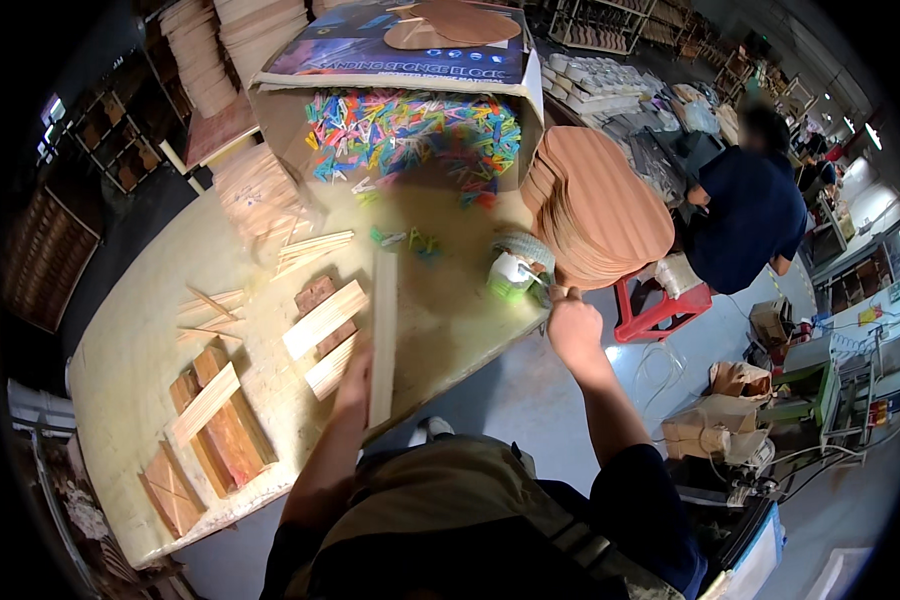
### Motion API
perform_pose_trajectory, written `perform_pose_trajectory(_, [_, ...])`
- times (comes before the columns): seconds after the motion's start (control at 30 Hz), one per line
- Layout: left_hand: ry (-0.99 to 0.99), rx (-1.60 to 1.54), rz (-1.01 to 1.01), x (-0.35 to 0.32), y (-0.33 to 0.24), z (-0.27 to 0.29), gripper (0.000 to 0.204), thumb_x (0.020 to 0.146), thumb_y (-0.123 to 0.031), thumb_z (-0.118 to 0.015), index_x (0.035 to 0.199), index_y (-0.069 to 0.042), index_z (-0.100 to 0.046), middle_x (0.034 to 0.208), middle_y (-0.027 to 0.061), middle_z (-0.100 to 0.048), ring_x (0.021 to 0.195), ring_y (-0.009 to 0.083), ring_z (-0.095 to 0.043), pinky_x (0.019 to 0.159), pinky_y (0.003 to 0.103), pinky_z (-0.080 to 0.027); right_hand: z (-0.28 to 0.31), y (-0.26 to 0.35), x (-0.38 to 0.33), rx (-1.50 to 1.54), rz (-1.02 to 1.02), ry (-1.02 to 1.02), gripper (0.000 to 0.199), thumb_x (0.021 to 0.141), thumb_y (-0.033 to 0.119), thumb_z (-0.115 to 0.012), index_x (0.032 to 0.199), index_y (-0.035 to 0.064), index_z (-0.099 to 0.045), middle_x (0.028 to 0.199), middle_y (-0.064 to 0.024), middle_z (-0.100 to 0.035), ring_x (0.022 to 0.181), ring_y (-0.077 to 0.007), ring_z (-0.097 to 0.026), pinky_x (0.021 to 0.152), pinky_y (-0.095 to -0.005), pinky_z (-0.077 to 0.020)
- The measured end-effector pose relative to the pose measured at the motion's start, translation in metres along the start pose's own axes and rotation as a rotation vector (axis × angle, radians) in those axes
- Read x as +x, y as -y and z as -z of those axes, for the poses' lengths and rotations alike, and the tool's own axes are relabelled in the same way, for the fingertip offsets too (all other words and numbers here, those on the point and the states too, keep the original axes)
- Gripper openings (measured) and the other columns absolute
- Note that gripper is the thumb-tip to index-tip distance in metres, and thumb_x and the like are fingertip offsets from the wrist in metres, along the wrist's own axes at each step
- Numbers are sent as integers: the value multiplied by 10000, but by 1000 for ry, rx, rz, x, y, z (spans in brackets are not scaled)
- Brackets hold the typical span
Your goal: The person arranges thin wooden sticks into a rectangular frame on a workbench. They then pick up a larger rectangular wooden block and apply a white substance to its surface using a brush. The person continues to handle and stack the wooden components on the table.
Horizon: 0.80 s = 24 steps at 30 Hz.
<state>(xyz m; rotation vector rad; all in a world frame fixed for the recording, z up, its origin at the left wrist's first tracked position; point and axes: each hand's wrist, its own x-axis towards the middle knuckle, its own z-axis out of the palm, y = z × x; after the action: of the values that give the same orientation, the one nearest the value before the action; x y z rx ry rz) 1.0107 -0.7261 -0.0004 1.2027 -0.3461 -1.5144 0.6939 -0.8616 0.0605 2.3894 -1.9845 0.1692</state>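
My left hand [354, 382] is closed on a long pale wood strip [384, 325], held upright on edge near the front of the table. My right hand [576, 326] grips a thin-handled tool [537, 280] whose far end reaches into a small tub of white paste [510, 275]; the tool's tip is hidden. A crumpled grey-green cloth [525, 246] sits against the tub's back side. Left of the strip, a short light wood piece [325, 320] lies across a reddish-brown block [315, 292]. Another striped piece [330, 367] lies just below it, beside my left hand.
A cardboard box [400, 60] of colourful small clips [420, 130] stands at the back. Guitar-shaped thin boards [600, 210] are stacked right, by a red stool [655, 310]. Wooden blocks [235, 430] and thin sticks [210, 315] lie left. A co-worker [750, 210] sits far right.
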Motion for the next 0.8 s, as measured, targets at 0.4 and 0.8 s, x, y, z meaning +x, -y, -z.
perform_pose_trajectory(0.4, [186,-74,95,40,0,-75,341,933,-420,-509,956,-95,-611,739,5,-585,613,122,-562,531,271,-458,-2,-12,39,145,40,167,222,860,155,-497,922,120,-707,887,-185,-673,868,-354,-649,770,-466,-513])
perform_pose_trajectory(0.8, [361,-273,135,53,11,-91,481,975,-443,-431,1180,-25,-551,864,47,-607,714,184,-599,612,306,-500,-22,-32,56,653,144,253,240,887,200,-574,1028,39,-683,791,-182,-676,632,-314,-645,563,-421,-496])
